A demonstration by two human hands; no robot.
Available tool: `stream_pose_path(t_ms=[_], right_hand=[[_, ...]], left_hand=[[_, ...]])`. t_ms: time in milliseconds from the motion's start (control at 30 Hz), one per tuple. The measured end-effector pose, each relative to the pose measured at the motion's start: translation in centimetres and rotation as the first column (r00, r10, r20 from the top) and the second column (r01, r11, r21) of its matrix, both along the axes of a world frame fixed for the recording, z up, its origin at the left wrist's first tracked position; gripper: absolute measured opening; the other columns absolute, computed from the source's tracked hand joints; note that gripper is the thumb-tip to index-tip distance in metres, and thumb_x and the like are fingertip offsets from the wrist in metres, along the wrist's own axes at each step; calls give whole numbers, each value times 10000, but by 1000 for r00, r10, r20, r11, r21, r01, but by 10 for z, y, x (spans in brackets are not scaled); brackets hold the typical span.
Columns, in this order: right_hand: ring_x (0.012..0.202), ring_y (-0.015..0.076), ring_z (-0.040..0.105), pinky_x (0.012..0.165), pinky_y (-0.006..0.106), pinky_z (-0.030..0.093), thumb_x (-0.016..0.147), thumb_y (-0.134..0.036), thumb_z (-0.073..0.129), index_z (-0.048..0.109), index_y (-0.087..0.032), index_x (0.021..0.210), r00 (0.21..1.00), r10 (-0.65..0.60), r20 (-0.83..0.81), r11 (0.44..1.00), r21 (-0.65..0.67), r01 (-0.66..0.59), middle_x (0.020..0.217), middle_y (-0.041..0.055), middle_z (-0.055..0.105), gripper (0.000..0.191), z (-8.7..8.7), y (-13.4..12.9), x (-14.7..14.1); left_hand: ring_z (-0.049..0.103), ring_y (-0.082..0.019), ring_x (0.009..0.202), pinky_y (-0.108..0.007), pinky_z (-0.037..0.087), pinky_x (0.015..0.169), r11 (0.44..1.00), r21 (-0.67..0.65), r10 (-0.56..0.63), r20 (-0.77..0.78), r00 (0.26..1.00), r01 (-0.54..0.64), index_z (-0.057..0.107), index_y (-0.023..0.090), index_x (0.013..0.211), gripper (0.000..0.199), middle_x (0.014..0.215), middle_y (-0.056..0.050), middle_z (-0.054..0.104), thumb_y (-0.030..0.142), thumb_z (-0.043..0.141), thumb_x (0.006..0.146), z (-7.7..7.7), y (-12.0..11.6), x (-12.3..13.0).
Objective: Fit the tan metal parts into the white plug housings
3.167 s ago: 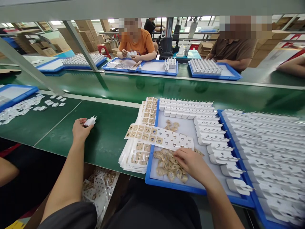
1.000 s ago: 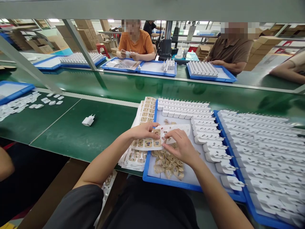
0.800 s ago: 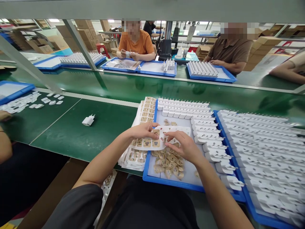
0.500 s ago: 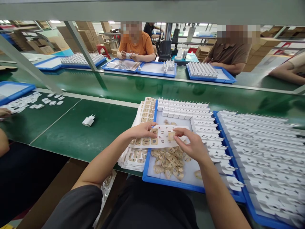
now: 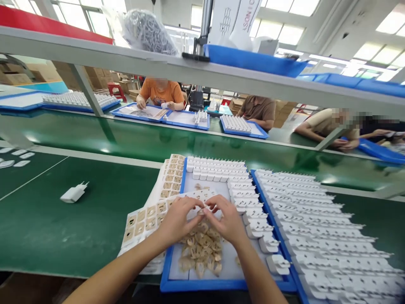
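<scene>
Over a blue-rimmed tray [image 5: 205, 285], my left hand [image 5: 180, 215] and my right hand [image 5: 224, 217] meet fingertip to fingertip. Both pinch a small tan piece [image 5: 201, 212] between them. A white sheet with tan stickers [image 5: 152, 215] lies under and beside my left hand, on top of a stack of similar sheets [image 5: 172, 177]. Below my hands a heap of tan pieces [image 5: 202, 249] rests in the tray. White plug housings [image 5: 215, 174] stand in rows along the tray's back and right side.
A second tray [image 5: 275, 228] full of white plugs is at the right. One white plug [image 5: 74, 193] lies on the green table [image 5: 63, 236] at the left. A grey shelf beam [image 5: 177, 63] crosses above; people sit at trays beyond the belt.
The view has tilted up and shifted right. My hands have come together, and my left hand has let go of the sheet, which now lies lower at the left.
</scene>
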State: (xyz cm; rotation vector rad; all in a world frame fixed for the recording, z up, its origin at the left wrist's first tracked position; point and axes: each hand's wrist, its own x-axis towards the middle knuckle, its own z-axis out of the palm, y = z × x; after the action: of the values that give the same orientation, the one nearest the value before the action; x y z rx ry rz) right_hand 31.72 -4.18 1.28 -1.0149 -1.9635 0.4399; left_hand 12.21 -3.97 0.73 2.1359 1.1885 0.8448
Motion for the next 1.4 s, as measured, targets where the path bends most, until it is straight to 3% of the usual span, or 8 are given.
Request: stream_pose_path(t_ms=[267,433,667,867,1100,1233,1300,1400], right_hand=[[738,170,691,648,291,596,878,-408,706,719,-224,972,953,120,-279,970,-170,-172,876,43,736,207,-2,-1,1],[690,171,707,625,284,592,895,-386,683,742,-218,882,945,3,-327,962,-256,-92,781,31,749,178,-5,0,-4],[818,200,704,591,285,607,900,-419,682,787,-244,1006,937,-39,-346,956,-286,-65,964,78,739,230,-13,4,-1],[598,160,650,506,279,594,839,-455,751,746,-211,875,893,-107,-438,923,-377,-74,765,38,717,247,-12,6,-7],[663,166,620,496,259,560,879,-357,721,734,-233,841,898,-102,-428,979,-202,15,788,36,654,130,-7,-7,-6],[733,188,624,522,279,555,904,-303,693,730,-255,878,896,-162,-414,983,-149,109,856,48,648,66,-18,-25,3],[706,180,618,528,283,555,916,-304,677,721,-260,894,883,-213,-418,972,-181,149,851,38,636,67,-26,-32,7],[690,177,615,555,292,565,919,-335,673,707,-243,879,881,-284,-379,950,-233,206,816,30,635,106,-37,-37,11]], left_hand=[[685,-233,903,-327,457,815,918,-381,33,353,935,111,698,188,929,256,919,-55,763,428,626,879,3,9,-6],[684,-208,822,-318,475,782,847,-484,74,516,853,219,681,165,878,373,891,-70,769,515,750,769,-7,10,-5],[696,-211,851,-332,497,823,834,-472,106,644,757,286,694,164,897,417,912,-80,780,543,789,752,-8,5,-4],[701,-218,895,-327,489,831,861,-442,99,631,769,251,724,162,917,371,962,-89,784,501,776,775,-4,2,-7],[697,-224,996,-335,510,882,731,-512,101,734,672,450,701,163,1097,443,1068,-111,769,420,809,752,-12,3,-9],[694,-201,972,-322,537,848,868,-410,-77,444,893,279,624,183,1286,459,1194,-117,732,321,699,855,-7,26,-16],[682,-219,1011,-354,540,881,974,-219,-27,123,992,54,601,209,1317,463,1246,-109,703,287,683,868,-2,52,-20],[512,-337,1321,-520,378,1127,991,-38,126,-57,990,-128,625,183,1275,438,1418,-163,570,202,700,844,1,96,-18]])
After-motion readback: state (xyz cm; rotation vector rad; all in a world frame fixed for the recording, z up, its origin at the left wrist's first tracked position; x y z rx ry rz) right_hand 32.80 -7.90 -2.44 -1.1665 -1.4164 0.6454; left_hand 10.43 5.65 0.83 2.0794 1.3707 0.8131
